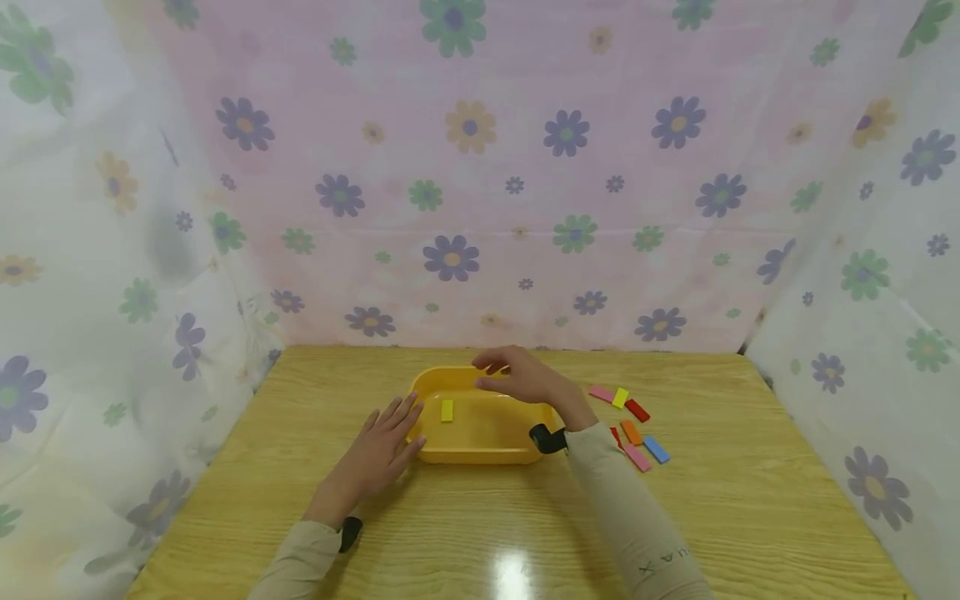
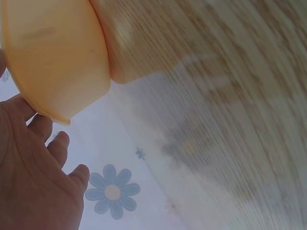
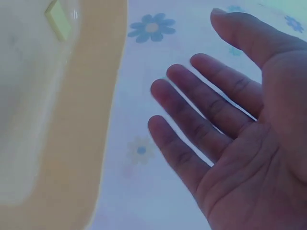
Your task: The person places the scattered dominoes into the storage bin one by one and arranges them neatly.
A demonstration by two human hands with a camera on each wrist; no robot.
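Observation:
A yellow-orange plastic tray stands on the wooden table, with one small yellow block lying inside toward its left end. My left hand rests its spread fingers against the tray's left rim; in the left wrist view the fingertips are right at the rim. Over the tray's far right part hovers my right hand, its fingers loosely bent and nothing between them. The right wrist view shows that palm bare, with the yellow block in the tray beyond.
Right of the tray lie several flat coloured blocks, among them a blue one, an orange one, a dark red one and a second yellow one. A flowered cloth hangs behind the table and along both sides.

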